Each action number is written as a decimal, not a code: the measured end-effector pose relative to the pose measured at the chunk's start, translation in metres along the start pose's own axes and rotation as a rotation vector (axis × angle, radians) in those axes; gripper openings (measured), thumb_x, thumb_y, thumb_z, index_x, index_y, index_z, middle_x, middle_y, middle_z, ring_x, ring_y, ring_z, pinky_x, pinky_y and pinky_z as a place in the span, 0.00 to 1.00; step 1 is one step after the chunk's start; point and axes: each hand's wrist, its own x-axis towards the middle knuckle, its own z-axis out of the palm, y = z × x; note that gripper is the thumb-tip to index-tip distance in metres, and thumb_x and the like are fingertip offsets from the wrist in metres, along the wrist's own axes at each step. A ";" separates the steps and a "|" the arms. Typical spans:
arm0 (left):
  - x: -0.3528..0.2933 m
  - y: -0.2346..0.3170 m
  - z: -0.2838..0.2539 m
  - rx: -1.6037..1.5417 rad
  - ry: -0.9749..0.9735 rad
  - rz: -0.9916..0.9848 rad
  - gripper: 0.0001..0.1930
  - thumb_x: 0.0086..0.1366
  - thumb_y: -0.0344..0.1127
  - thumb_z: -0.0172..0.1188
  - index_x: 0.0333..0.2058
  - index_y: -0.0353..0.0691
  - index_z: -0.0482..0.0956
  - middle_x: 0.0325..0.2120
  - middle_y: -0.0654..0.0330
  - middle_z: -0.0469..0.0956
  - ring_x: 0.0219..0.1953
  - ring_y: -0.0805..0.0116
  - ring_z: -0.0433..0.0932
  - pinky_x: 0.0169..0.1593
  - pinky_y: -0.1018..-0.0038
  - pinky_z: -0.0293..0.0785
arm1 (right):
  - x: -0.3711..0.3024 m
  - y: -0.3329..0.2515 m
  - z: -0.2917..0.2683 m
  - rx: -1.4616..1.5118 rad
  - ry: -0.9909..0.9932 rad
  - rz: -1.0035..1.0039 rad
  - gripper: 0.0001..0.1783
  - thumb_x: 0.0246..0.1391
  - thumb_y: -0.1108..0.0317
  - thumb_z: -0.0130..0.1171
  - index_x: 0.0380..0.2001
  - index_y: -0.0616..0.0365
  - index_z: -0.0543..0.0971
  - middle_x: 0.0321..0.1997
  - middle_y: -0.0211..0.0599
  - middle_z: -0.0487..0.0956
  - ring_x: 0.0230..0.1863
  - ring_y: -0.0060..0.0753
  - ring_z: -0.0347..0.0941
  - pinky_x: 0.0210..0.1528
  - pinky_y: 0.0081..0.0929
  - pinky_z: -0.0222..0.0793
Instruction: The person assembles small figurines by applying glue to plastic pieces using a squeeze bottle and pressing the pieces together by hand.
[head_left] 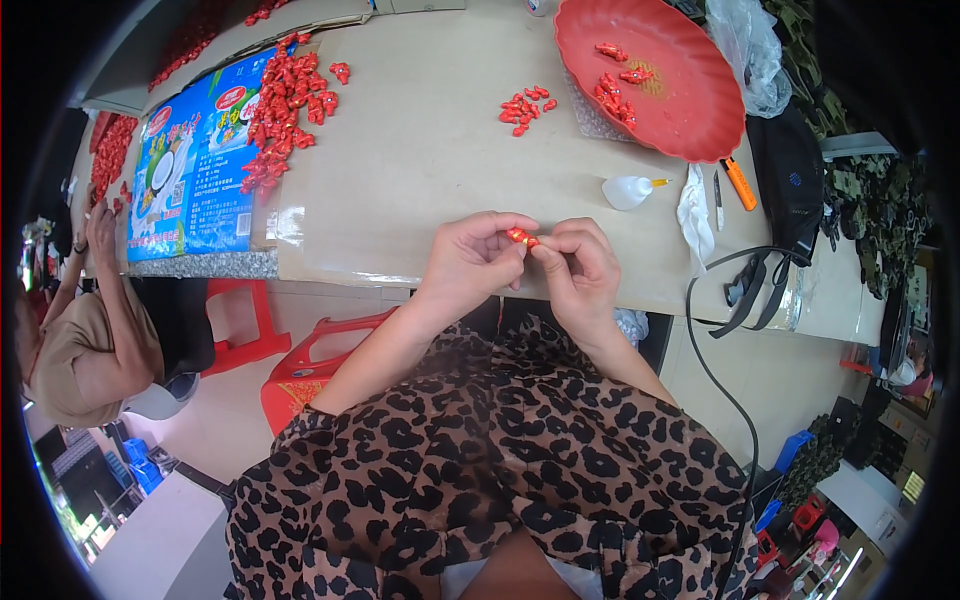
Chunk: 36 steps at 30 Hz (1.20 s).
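Observation:
My left hand (472,262) pinches a small glossy red figure-like piece (517,236) with gold spots between thumb and fingers, just above the table's near edge. Against its right end, the closed thumb and fingertips of my right hand (582,268) also grip the piece. Whether they hold anything finer is too small to make out. Beyond my hands lies a little group of smaller red pieces (521,112). A large heap of similar red figures (285,115) covers the edge of a blue printed cardboard sheet (195,165) at the left.
At the far right a red scalloped tray (690,110) holds several red figures. Near it are a white squeeze bottle (627,192), a white tissue (695,218), an orange cutter (740,185) and a black bag (785,180). A co-worker (90,345) sits left, beside red stools (318,362).

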 end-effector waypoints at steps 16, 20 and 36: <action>0.001 -0.003 -0.002 -0.029 -0.046 -0.003 0.13 0.53 0.20 0.49 0.39 0.31 0.69 0.24 0.64 0.71 0.21 0.82 0.68 0.23 0.87 0.68 | 0.000 0.005 0.000 0.068 0.018 0.015 0.02 0.41 0.77 0.56 0.21 0.63 0.72 0.23 0.34 0.68 0.26 0.24 0.64 0.28 0.16 0.60; 0.002 -0.003 -0.001 -0.032 -0.038 -0.011 0.12 0.53 0.20 0.49 0.39 0.31 0.69 0.25 0.64 0.71 0.20 0.82 0.68 0.23 0.87 0.68 | 0.000 0.005 0.000 0.072 0.021 0.023 0.03 0.41 0.77 0.55 0.21 0.63 0.72 0.23 0.34 0.68 0.26 0.24 0.64 0.28 0.17 0.60; 0.003 -0.006 0.002 0.024 0.011 0.018 0.10 0.54 0.21 0.47 0.37 0.31 0.71 0.24 0.63 0.71 0.17 0.82 0.67 0.21 0.86 0.66 | 0.000 0.010 0.000 0.110 -0.022 -0.021 0.02 0.44 0.78 0.53 0.22 0.65 0.71 0.27 0.33 0.67 0.27 0.18 0.63 0.29 0.12 0.60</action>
